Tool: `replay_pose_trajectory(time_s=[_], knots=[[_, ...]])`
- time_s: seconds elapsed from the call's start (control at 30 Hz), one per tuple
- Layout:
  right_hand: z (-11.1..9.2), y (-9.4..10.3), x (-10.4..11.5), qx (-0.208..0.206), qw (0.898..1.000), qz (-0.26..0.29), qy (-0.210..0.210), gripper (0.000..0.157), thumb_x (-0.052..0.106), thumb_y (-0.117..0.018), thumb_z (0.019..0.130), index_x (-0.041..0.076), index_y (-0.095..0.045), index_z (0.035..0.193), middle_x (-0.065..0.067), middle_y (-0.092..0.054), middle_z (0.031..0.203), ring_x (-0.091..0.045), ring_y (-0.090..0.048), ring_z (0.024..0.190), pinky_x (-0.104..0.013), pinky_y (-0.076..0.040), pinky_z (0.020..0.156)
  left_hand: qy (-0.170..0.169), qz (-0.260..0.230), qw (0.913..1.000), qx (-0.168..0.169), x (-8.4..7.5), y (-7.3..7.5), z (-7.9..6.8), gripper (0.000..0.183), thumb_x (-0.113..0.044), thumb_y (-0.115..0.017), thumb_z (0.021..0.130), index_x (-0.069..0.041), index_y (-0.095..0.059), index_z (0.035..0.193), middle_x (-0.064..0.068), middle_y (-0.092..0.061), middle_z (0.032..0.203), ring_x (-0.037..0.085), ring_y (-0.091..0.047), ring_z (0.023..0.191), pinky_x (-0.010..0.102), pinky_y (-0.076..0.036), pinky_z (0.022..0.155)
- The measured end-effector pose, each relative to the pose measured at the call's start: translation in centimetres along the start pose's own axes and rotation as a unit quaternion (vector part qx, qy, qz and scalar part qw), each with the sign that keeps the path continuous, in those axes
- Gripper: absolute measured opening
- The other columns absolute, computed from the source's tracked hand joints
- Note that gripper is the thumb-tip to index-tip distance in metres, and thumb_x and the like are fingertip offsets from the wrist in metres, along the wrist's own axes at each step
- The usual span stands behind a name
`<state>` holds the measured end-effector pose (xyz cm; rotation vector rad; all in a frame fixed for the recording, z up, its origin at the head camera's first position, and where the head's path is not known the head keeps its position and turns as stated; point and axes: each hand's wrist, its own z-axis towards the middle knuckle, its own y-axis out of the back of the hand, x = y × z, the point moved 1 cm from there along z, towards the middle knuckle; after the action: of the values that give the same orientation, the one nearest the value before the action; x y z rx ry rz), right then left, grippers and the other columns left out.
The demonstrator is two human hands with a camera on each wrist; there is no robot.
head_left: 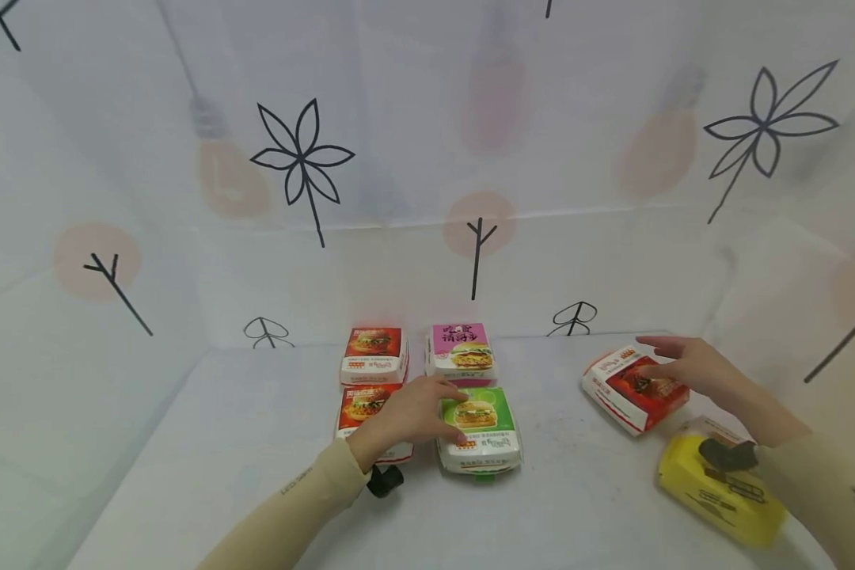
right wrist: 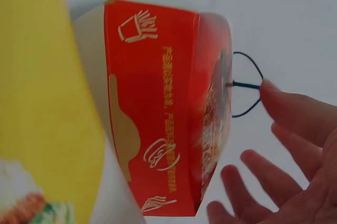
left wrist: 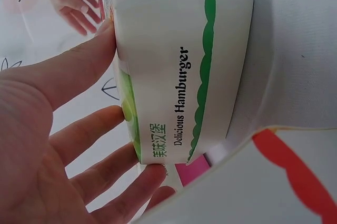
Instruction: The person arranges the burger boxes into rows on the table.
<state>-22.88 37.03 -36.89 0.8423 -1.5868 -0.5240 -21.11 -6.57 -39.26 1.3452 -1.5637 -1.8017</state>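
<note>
In the head view a green burger box [head_left: 479,427] sits in the middle of the white surface. My left hand [head_left: 419,412] lies over its left side. The left wrist view shows the thumb and spread fingers along the top edges of the green-and-white box [left wrist: 168,81], lightly touching it. At the right, a red-and-white burger box [head_left: 630,389] stands turned at an angle. My right hand [head_left: 691,368] hovers at its upper right with fingers extended. In the right wrist view a gap shows between the fingers and the red box [right wrist: 152,108].
Two red burger boxes, one farther back [head_left: 374,356] and one nearer [head_left: 359,408], stand left of the green one; my left arm partly covers the nearer. A pink box [head_left: 460,352] stands behind the green one. A yellow box [head_left: 712,491] lies under my right forearm. Patterned cloth [head_left: 399,269] hangs behind.
</note>
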Motion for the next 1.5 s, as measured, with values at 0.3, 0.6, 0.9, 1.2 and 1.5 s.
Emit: replay_pose_trajectory(time_s=[0.3,0.6,0.9,1.2,1.5], knots=[[0.2,-0.1,-1.4,0.039,0.998,-0.010,-0.043,0.079,0.021,-0.070,0.090,-0.009,-0.029,0.149,-0.041,-0.031,0.145,-0.057,-0.037,0.124,-0.066,-0.043,0.093,0.000,-0.001,1.0000,-0.001,0.1,-0.3,0.1,0.059,-0.049,-0.084,0.076,-0.027,-0.068,0.129,-0.001,-0.057,0.138,0.024,-0.048,0.131,0.045,-0.042,0.106],[1.3,-0.6,-1.2,0.042,0.998,-0.011,-0.045,0.080,0.028,-0.071,0.091,-0.010,-0.030,0.149,-0.040,-0.030,0.147,-0.055,-0.035,0.125,-0.063,-0.044,0.094,0.000,-0.001,1.0000,0.004,0.3,-0.2,0.2,0.060,-0.047,-0.084,0.077,-0.027,-0.068,0.130,-0.001,-0.055,0.140,0.024,-0.047,0.132,0.045,-0.042,0.106],[3.2,-2.2,0.6,0.028,0.999,-0.007,-0.026,0.076,0.027,-0.070,0.092,-0.008,-0.033,0.149,-0.038,-0.033,0.147,-0.053,-0.036,0.127,-0.063,-0.041,0.098,0.009,-0.004,0.9999,0.009,0.2,-0.2,0.2,0.060,-0.047,-0.084,0.076,-0.028,-0.067,0.131,-0.001,-0.055,0.140,0.024,-0.047,0.131,0.045,-0.043,0.105],[5.5,-3.7,1.8,0.014,1.000,0.004,-0.027,0.072,0.026,-0.068,0.094,-0.006,-0.035,0.149,-0.037,-0.035,0.147,-0.050,-0.037,0.124,-0.060,-0.040,0.098,0.008,-0.002,0.9999,0.014,0.1,-0.1,0.2,0.061,-0.047,-0.083,0.077,-0.028,-0.067,0.132,-0.001,-0.055,0.139,0.023,-0.048,0.129,0.045,-0.044,0.104],[6.7,-4.6,3.4,0.001,0.999,0.005,-0.036,0.070,0.025,-0.066,0.094,-0.006,-0.035,0.149,-0.037,-0.035,0.146,-0.048,-0.039,0.123,-0.058,-0.040,0.099,0.003,-0.001,0.9999,0.016,0.1,0.1,0.1,0.060,-0.047,-0.084,0.077,-0.027,-0.067,0.132,-0.001,-0.055,0.139,0.023,-0.048,0.129,0.045,-0.044,0.104]])
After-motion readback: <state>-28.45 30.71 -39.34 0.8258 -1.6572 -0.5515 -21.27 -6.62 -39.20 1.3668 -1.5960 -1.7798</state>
